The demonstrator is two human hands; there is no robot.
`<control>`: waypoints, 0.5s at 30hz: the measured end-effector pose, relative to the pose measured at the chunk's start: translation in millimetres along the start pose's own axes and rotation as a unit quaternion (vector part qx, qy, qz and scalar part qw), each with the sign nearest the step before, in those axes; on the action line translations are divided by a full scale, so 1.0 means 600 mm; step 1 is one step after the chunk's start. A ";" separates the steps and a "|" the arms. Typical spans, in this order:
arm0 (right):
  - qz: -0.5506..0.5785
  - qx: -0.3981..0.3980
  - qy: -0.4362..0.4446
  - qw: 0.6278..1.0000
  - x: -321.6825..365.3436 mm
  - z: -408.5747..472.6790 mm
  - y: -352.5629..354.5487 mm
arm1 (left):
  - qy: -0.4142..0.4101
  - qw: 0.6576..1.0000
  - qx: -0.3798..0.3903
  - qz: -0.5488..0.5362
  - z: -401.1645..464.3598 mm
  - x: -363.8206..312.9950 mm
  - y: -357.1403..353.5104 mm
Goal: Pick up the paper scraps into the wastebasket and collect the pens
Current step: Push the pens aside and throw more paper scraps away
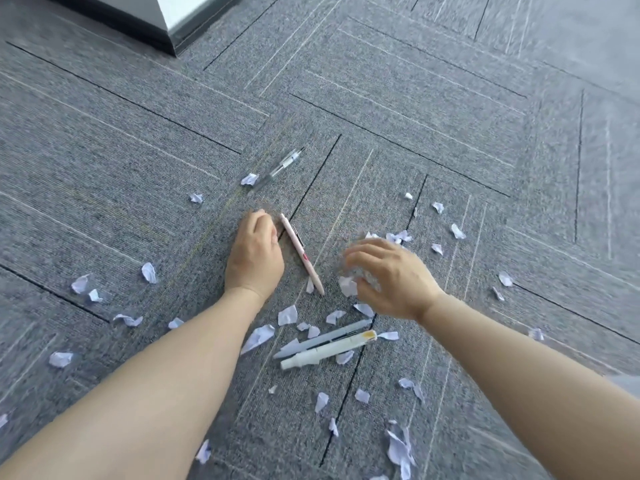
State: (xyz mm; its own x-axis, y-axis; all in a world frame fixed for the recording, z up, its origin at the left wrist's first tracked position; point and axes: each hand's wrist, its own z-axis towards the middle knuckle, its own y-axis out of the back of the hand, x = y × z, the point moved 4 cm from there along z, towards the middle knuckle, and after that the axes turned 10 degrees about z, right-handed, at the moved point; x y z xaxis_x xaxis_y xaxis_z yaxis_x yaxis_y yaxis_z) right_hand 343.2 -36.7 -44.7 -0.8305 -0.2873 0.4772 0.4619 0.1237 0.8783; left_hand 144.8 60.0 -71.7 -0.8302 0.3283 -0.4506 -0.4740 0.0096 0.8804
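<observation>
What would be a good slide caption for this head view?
Two bare hands, left hand and right hand, gather paper scraps among four pens on grey carpet.

No text, label, brand, number or sign readable anywhere I look. The pink pen (301,252) beside my left hand (254,256) carries a small red mark on its barrel, too small and blurred to read. The paper scraps (257,337) on the carpet (450,133) look blank. The other pens show no print I can make out
</observation>
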 end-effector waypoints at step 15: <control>0.014 0.053 -0.105 0.993 0.000 -0.100 0.007 | -0.220 0.969 0.106 0.042 -0.137 -0.006 0.045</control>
State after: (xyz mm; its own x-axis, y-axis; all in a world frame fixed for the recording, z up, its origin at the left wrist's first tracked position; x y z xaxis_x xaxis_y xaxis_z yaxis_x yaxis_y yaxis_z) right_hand 364.0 -92.9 -42.7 -0.8700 -0.0786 0.4867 0.4590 0.2311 0.8578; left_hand 110.7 -18.6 -58.6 -0.6361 0.7066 -0.3102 -0.2997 0.1442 0.9431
